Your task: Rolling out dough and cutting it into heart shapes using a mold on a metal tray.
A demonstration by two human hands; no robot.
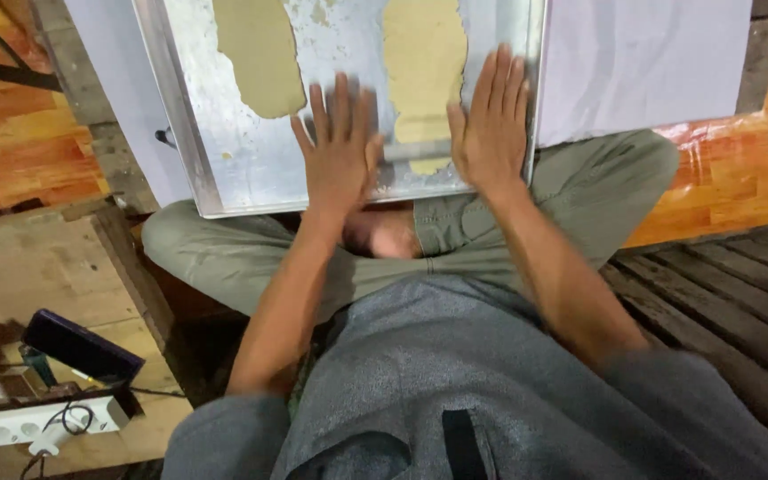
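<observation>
Wooden floor; metal tray (190,133) on lap. Left hand (340,151), right hand (491,124) flat, fingers spread, rolling a metal rod (415,149) over dough strip (424,62); next, even pressure forward.

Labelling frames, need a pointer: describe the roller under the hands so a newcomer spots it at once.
Start at the big metal tray resting against the seated person's knees. At its near edge, the left hand and right hand lie flat, fingers spread. The roller is the short grey bar between them, crossing the right-hand strip of tan dough; the left-hand strip has nothing on it.
</observation>
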